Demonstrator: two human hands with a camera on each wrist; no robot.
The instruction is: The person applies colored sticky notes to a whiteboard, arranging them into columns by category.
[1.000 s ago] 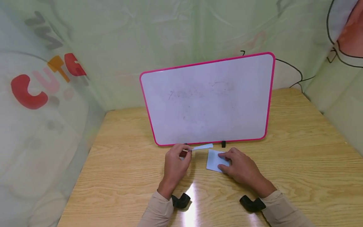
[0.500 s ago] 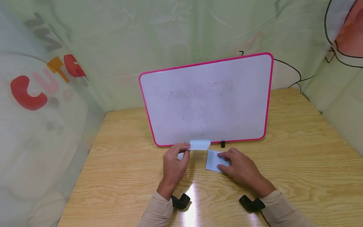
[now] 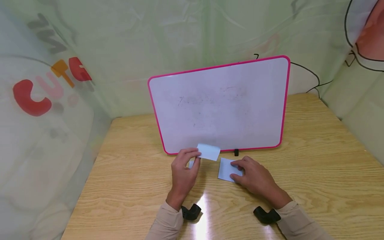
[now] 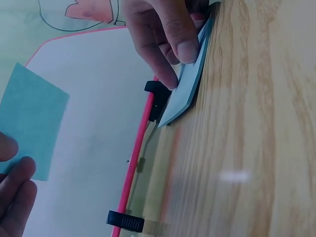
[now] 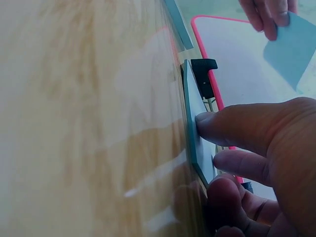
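Note:
My left hand pinches a light blue sticky note by its left edge, in the air before the whiteboard's lower edge. The left wrist view shows the same note tilted, fingertips on its lower left. On the table to the right lies a blue sticky note pad. My right hand rests thumb and fingertips on top of that pad, spread apart, as the right wrist view also shows. Another flat blue piece lies on the table beyond the pad; in the head view my left hand mostly hides it.
A whiteboard with a pink frame stands upright behind the hands, carrying faint smudges. Black clips hold its lower edge. A printed curtain hangs behind the wooden table. Both wrists wear black devices.
In my left hand the sticky note has turned from nearly edge-on to showing its face, and risen slightly. The right hand stays on the pad.

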